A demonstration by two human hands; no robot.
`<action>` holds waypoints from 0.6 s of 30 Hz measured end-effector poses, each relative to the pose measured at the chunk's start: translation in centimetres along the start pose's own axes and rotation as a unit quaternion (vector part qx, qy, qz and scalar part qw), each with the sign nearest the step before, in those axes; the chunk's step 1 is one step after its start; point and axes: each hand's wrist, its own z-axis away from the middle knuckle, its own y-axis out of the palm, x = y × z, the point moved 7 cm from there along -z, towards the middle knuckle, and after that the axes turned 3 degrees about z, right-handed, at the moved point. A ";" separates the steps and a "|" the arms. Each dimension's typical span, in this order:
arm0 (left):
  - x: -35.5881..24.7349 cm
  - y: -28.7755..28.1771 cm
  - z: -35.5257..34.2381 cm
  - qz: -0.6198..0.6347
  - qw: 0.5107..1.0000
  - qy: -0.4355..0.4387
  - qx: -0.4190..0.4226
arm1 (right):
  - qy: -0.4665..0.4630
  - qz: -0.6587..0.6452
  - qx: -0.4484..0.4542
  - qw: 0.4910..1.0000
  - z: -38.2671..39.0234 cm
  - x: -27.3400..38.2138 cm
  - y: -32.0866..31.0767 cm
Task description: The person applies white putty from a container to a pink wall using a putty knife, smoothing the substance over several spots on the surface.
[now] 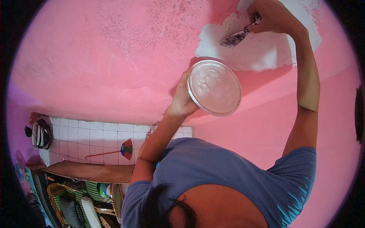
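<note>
My right hand (275, 17) is raised at the upper right, its fingers wrapped round the handle of a putty knife (236, 38). The knife's metal blade is smeared and lies over a patch of white filler (262, 53) on the pink wall (125, 64); whether it touches cannot be told. Below and to the left, my left hand (181, 98) grips a round, white-rimmed container (195, 102) from its left side and underneath. Smooth, pale filler (218, 89) with a few ridges covers its face. The container's depth is hidden.
Dark speckles mark the wall left of the patch. At the lower left are white tiles (80, 133), a red-handled broom (126, 149), a brown wooden board (95, 171) and a chair with green striped cushions (89, 205). Dark and white items (40, 133) hang at the far left.
</note>
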 end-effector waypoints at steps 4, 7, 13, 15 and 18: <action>0.4 0.5 -0.2 0.009 0.999 -0.005 0.031 | 0.075 -0.036 0.074 0.994 -0.2 -2.5 -0.9; -0.3 -0.1 0.3 -0.058 0.994 0.041 -0.083 | 0.068 -0.103 0.074 0.990 -0.4 -4.5 -2.4; -0.5 -0.3 0.4 -0.029 0.995 0.045 -0.079 | 0.039 -0.195 0.015 0.980 1.1 -4.1 -2.1; -0.2 -0.2 0.0 -0.046 0.995 0.040 -0.081 | 0.057 -0.150 0.036 0.986 1.7 -2.5 -1.5; -0.2 -0.6 0.2 -0.064 0.990 0.041 -0.123 | 0.092 -0.075 0.064 0.991 1.5 -2.2 1.1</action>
